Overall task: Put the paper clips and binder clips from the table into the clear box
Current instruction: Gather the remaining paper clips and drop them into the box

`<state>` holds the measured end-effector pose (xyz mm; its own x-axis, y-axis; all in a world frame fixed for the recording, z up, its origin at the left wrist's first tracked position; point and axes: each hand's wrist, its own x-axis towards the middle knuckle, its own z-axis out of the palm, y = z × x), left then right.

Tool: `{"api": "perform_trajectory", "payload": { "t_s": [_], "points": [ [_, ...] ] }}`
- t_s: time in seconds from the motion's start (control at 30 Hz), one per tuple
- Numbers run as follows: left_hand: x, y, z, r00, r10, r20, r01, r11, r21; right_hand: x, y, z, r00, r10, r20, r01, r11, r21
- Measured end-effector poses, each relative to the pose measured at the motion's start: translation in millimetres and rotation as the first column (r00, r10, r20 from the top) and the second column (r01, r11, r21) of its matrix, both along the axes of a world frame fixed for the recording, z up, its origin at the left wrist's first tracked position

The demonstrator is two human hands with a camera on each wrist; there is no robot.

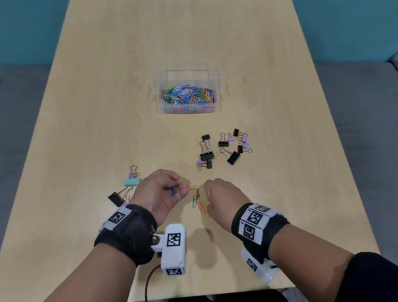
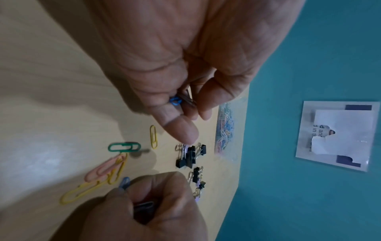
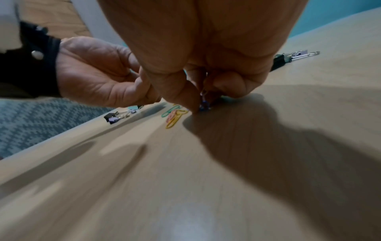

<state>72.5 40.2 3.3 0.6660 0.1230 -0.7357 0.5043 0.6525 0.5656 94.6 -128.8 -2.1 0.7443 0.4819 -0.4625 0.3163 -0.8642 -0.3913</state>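
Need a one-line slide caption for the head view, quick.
Both hands pinch paper clips near binder clips; box beyond.

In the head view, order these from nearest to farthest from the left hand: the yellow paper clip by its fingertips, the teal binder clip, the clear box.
From the left hand:
1. Yellow paper clip, just right of its fingertips.
2. Teal binder clip, close on its left, slightly farther back.
3. Clear box, well beyond, toward the table's middle.
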Motion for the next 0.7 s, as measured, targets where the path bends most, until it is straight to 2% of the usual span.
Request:
{"api": "perform_trajectory", "payload": {
  "t_s": [0.1, 0.13, 0.17, 0.2, 0.23, 0.27, 0.3, 0.33, 0.37, 0.4, 0.47, 0.53, 0.6, 0.7],
  "points": [
    [6, -3, -1, 0.995, -0.089, -0.035, 0.094, 0.983, 0.156, 0, -3, 1, 0.998, -0.016, -0.061, 0.018, 0.999, 0.043],
    [7, -5, -3, 0.984, -0.166, -0.063, 0.177, 0.946, 0.272, 2, -5, 1, 0.987, -0.098, -0.126, 0.107, 0.992, 0.073],
    [10, -8, -5, 0.959, -0.264, -0.1, 0.281, 0.867, 0.412, 5, -7, 1, 0.952, -0.221, -0.213, 0.25, 0.961, 0.118],
    [11, -10, -7, 0.92, -0.363, -0.149, 0.382, 0.74, 0.553, 8, -10, 2, 0.869, -0.364, -0.335, 0.438, 0.881, 0.178],
    [13, -13, -8, 0.87, -0.449, -0.206, 0.459, 0.581, 0.672, 11, -12, 3, 0.722, -0.482, -0.496, 0.643, 0.732, 0.224],
    [14, -16, -8, 0.818, -0.512, -0.263, 0.506, 0.421, 0.753, 12, -16, 5, 0.527, -0.523, -0.67, 0.815, 0.534, 0.225],
    [15, -19, -8, 0.763, -0.558, -0.326, 0.54, 0.272, 0.797, 12, -20, 8, 0.34, -0.478, -0.81, 0.922, 0.337, 0.189],
    [15, -21, -9, 0.703, -0.593, -0.392, 0.564, 0.13, 0.815, 12, -24, 11, 0.203, -0.398, -0.895, 0.973, 0.187, 0.137],
    [16, -22, -10, 0.639, -0.621, -0.453, 0.579, 0.0, 0.816, 11, -29, 12, 0.114, -0.331, -0.937, 0.991, 0.1, 0.086],
    [18, -24, -10, 0.575, -0.642, -0.507, 0.587, -0.109, 0.802, 9, -32, 13, 0.061, -0.286, -0.956, 0.997, 0.061, 0.045],
    [21, -26, -11, 0.474, -0.661, -0.581, 0.595, -0.246, 0.765, 6, -35, 12, 0.015, -0.225, -0.974, 0.999, 0.046, 0.005],
    [24, -27, -12, 0.418, -0.662, -0.622, 0.606, -0.307, 0.734, 4, -36, 13, 0.001, -0.157, -0.988, 0.999, 0.045, -0.006],
    [26, -28, -14, 0.391, -0.661, -0.641, 0.589, -0.356, 0.726, 4, -36, 14, -0.01, -0.095, -0.995, 0.998, 0.068, -0.016],
    [22, -29, -18, 0.379, -0.665, -0.644, 0.533, -0.412, 0.739, 4, -36, 17, 0.007, -0.101, -0.995, 0.988, 0.157, -0.009]
  ]
}}
